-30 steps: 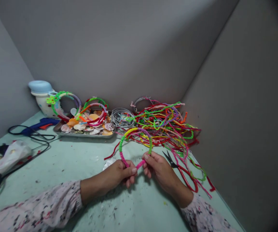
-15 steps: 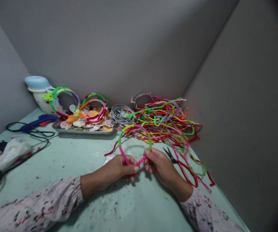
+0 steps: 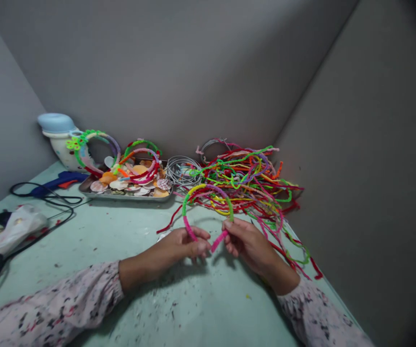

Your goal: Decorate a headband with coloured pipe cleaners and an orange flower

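Between my hands stands a loop of fuzzy pipe cleaner (image 3: pixel 208 187), banded in pink, green, yellow and purple. My left hand (image 3: pixel 186 245) pinches its pink left side near the lower end, thumb on top. At the lower right, my right hand (image 3: pixel 247 241) grips the loop between thumb and fingertips where green meets pink. A short pink end pokes out to the left from the right fingers. The loop is held above the table, in front of a tangled heap of loose pipe cleaners (image 3: pixel 244 168).
Shells fill a metal tray (image 3: pixel 128 196), with finished-looking pipe-cleaner rings (image 3: pixel 99 135) resting on it. Beside it lies coiled grey wire (image 3: pixel 183 171). On the left are a white cup with a blue lid (image 3: pixel 56 124), a blue tool (image 3: pixel 56 183), a black cable (image 3: pixel 42 236) and a plastic bag (image 3: pixel 20 226).
Both hands and the loop have shifted slightly right. The pink end has come away from my left fingertips, leaving a gap. My right hand now covers most of the red-handled scissors.
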Motion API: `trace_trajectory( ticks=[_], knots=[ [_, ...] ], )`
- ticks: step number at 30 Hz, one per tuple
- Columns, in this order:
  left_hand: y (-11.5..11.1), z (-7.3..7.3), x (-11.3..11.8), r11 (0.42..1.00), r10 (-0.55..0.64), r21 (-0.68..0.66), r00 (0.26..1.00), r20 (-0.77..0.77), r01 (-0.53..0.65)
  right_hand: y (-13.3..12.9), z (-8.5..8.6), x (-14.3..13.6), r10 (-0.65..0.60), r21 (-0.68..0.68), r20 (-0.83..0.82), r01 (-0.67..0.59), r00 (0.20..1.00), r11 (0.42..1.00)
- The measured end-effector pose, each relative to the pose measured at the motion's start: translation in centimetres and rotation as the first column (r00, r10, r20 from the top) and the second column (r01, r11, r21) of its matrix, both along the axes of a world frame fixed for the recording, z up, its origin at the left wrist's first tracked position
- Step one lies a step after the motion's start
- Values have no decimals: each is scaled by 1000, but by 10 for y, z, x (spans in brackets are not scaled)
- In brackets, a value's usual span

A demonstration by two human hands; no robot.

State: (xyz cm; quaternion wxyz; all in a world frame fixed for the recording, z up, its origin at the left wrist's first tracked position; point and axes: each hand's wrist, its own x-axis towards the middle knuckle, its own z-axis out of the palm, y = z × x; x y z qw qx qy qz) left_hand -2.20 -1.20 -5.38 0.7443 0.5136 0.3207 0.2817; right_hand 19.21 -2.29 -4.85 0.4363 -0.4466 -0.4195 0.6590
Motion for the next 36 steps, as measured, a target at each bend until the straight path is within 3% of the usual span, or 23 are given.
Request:
trace_trajectory(
  ticks=[3,7,11,19,26,36],
  knots=[
    [12,6,-4,969,249,-38,961,123,-246,4,5,14,108,-86,48,-103,993,991],
    [27,7,-10,919,393,-65,907,150,-388,5,6,22,254,-117,78,-244,964,963],
    [30,4,-12,932,360,-80,924,130,-353,2,4,22,396,-113,134,-382,909,917],
    [26,3,-11,939,340,-61,939,57,-337,-1,4,20,490,-139,175,-471,854,871],
    [26,4,-11,948,314,-67,949,37,-311,0,5,20,433,-101,259,-421,864,901],
    [27,3,-10,929,363,-74,932,-18,-363,7,-3,26,359,-94,218,-347,907,933]
  ],
)
